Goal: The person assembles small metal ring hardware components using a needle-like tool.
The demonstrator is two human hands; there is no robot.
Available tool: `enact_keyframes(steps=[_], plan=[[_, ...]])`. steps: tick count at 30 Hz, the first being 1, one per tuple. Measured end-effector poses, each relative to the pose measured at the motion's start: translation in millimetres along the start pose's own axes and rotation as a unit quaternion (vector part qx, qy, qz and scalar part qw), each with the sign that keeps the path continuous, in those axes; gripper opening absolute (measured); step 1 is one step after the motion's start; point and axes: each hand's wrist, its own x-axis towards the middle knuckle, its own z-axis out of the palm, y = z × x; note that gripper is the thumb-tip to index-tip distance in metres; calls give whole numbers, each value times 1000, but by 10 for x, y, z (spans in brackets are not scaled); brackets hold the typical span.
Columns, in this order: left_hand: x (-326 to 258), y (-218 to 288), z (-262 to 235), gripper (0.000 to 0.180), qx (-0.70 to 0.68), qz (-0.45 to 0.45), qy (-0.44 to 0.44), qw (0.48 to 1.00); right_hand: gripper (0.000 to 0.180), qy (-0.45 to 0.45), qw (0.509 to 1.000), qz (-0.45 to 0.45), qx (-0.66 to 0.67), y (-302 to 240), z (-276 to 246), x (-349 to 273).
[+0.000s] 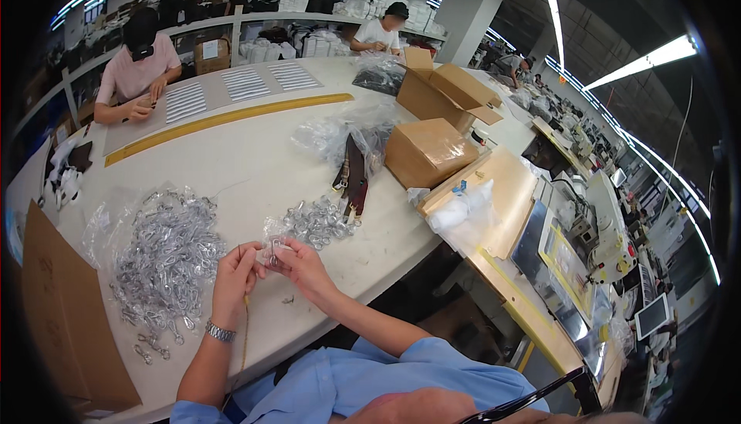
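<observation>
Over the near part of the white table, my two hands meet. My right hand (303, 271) is closed, its fingers pinching a small silver metal snap hook (274, 254), which seems to be in clear plastic. Against it, my left hand (238, 276) is closed in a pinch; what its fingertips hold is too small to tell. A thin yellowish cord (246, 320) hangs below the left hand. To the left spreads a large heap of silver snap hooks (166, 258). Just beyond my right hand lies a smaller pile of similar metal pieces (318, 223), partly with clear plastic.
Dark straps (355, 181) and crumpled clear plastic (328, 132) lie farther back, beside a closed carton (430, 152) and an open carton (451, 92). An upright cardboard piece (65, 308) stands at left. Across the table, a person (139, 77) works near a long yellow ruler (231, 121).
</observation>
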Motion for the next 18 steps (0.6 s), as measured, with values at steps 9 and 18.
enact_keyframes(steps=[9,18], plan=[[53,58,-77,13,52,-34,-60,996,37,-177,971,142,-80,-138,-117,26],[18,-138,-23,12,211,118,29,970,29,-193,939,130,-254,-283,-150,-38]])
